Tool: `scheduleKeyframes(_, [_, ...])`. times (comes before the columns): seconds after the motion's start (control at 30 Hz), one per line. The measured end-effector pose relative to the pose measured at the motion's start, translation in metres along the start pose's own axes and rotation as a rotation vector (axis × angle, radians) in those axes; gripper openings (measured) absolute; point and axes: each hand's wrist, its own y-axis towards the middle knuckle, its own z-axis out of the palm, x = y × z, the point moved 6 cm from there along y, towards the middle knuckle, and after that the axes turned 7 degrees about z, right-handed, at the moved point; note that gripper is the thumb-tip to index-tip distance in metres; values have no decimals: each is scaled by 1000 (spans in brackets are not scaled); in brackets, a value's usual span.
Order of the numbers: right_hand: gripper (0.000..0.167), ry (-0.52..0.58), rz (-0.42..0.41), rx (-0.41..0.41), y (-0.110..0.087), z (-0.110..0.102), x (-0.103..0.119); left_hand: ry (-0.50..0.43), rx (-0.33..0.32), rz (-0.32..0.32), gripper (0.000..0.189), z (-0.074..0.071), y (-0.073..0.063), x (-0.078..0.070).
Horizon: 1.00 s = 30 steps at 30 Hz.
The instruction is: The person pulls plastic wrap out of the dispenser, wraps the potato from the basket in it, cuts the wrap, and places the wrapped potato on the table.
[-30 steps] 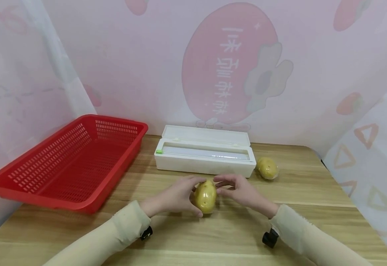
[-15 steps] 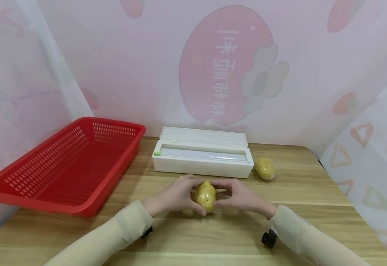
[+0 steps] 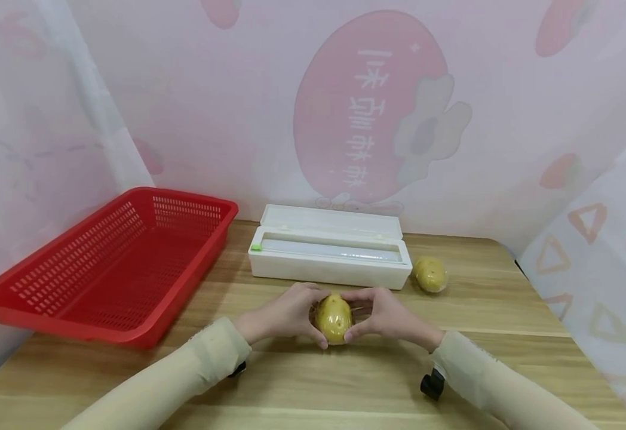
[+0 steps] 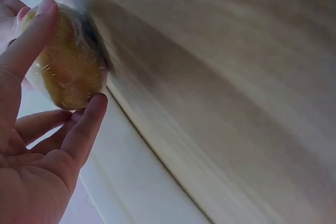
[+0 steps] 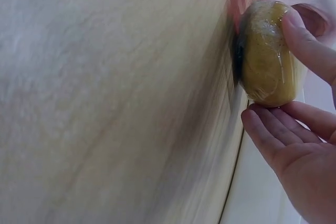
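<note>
A yellow potato [image 3: 334, 321] in shiny clear film stands over the wooden table in front of the white box. My left hand [image 3: 290, 313] holds its left side, thumb at the near face and fingers behind. From the right, my right hand [image 3: 390, 318] grips it the same way, thumb at the lower front. In the left wrist view, wrinkled film shows on the potato [image 4: 73, 61], with fingertips at its end. The right wrist view shows the thumb on the wrapped potato [image 5: 268, 56] and the other fingers at its end.
Behind the hands lies a long white cling film dispenser [image 3: 329, 273], lid raised, with a roll inside and a green slider [image 3: 256, 247]. Another wrapped potato [image 3: 430, 275] sits by its right end. A red perforated basket [image 3: 184, 292] stands at the left.
My right hand has moved in from the right and now grips the potato along with my left, its thumb coming round to the front. The potato has stayed nearly in place.
</note>
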Motion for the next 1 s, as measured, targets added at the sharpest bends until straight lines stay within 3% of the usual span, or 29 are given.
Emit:
scheduleKeyframes(0.6, [71,27,19,17,1,1,2,2,58,3,67,4,8,2])
scheduleKeyframes(1.0, [68,69,41,8,1,3,5,116,68,46,69,4,10,0])
